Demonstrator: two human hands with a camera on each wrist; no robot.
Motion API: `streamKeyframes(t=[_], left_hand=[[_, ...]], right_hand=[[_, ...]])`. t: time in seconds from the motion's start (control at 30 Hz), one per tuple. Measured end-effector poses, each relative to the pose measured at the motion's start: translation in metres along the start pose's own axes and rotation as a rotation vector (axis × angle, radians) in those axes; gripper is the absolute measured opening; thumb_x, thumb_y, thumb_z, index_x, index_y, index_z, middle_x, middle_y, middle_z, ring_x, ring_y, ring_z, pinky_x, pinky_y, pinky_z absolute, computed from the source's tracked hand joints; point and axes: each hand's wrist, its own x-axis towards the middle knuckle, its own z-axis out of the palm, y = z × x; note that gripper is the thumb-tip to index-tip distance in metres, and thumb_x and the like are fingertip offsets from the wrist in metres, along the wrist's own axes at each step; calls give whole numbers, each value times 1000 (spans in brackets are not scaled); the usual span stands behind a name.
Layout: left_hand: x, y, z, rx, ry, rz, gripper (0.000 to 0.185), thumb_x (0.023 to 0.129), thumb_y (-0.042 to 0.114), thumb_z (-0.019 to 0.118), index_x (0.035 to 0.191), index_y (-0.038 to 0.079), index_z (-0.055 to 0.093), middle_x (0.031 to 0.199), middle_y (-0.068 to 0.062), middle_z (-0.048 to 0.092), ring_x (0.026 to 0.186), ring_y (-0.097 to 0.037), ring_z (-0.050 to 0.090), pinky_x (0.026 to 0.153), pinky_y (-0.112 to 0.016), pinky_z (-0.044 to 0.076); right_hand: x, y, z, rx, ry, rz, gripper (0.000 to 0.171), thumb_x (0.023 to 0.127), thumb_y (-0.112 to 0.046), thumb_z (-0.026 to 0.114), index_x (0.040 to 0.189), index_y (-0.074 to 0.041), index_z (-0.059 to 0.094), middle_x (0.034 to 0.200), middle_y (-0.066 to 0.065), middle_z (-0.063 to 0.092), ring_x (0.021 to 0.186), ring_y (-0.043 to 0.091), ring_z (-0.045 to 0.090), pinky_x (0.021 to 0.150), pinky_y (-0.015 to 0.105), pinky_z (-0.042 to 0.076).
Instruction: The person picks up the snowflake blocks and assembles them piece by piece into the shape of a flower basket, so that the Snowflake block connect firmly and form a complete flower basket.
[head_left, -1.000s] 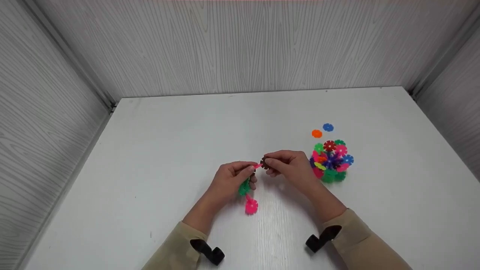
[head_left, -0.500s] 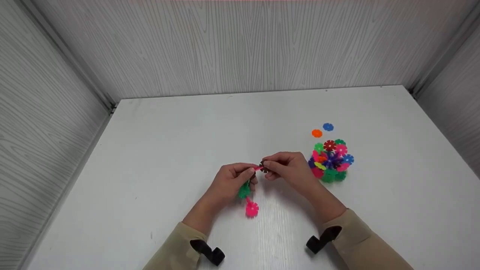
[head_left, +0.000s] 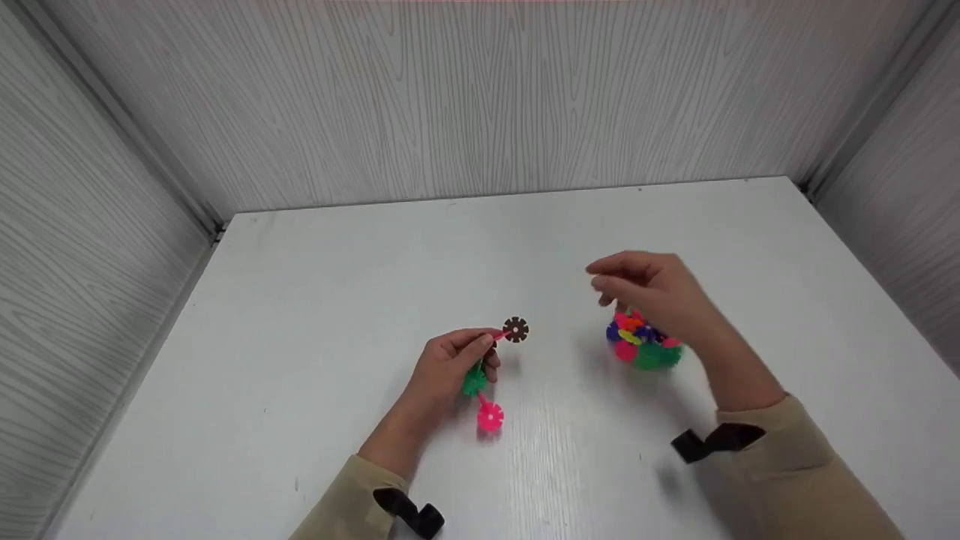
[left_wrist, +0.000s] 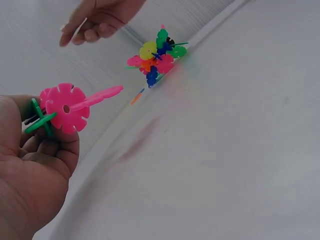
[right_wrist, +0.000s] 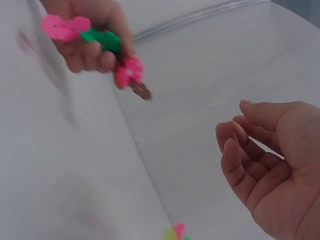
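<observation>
My left hand (head_left: 444,369) pinches a chain of interlocking plastic snowflake discs between thumb and fingers. A brown disc (head_left: 515,330) sticks out at its far end, slotted to a pink one at the fingertips. Green discs (head_left: 474,382) and a pink disc (head_left: 490,416) hang from the lower end. In the left wrist view, two pink discs (left_wrist: 67,108) are joined at an angle. My right hand (head_left: 664,296) is in the air with relaxed, bent fingers. Nothing lies between its fingers in the right wrist view. Behind it is a multicoloured ball of joined discs (head_left: 651,356), partly covered.
The ball stands on the white table (head_left: 337,285), to the right of the chain. In the left wrist view a loose orange disc (left_wrist: 136,98) lies by the ball; the right hand covers that spot in the head view. Grey wood-patterned panels (head_left: 450,97) enclose the table.
My right hand has let go of the brown disc and moved right and away from me, over the ball. The left hand keeps the chain, with the brown disc now attached at its end.
</observation>
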Motion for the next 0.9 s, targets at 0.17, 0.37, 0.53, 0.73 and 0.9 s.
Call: streamKeyframes(t=[0.17,0.37,0.53,0.73,0.9], left_hand=[[1,-2,-4,-32,17,-30,32,108,21,65,129,-2,71,92,-11,73,75,-17,71,79,-25,61],[3,-5,-3,-59,4,-26,35,108,20,65,129,-7,69,91,-10,73,74,-16,71,79,-25,62],[2,-3,0,-63,-2,-32,34,108,19,65,129,-7,69,91,-11,73,74,-17,71,81,-27,62],[3,0,4,-103,-14,-33,27,108,16,63,125,-4,70,90,-11,72,72,-17,70,79,-28,63],[5,2,6,-114,-25,-29,27,108,14,62,127,-3,69,90,-11,71,72,-17,69,78,-28,63]], right_hand=[[11,34,-67,-66,99,-1,27,104,-24,71,124,-6,76,114,9,75,99,22,69,82,25,59],[12,94,-100,-183,62,293,41,104,-35,71,137,-10,70,136,10,68,120,23,61,97,27,53],[12,118,-94,-332,-77,430,43,106,-27,67,146,-14,63,152,18,53,139,42,46,113,57,45],[14,122,-90,-450,-118,382,34,107,-16,61,140,-8,67,144,21,52,133,44,46,114,63,42],[15,124,-91,-454,-122,385,31,107,-15,63,136,-5,63,139,21,53,130,43,48,115,62,41]])
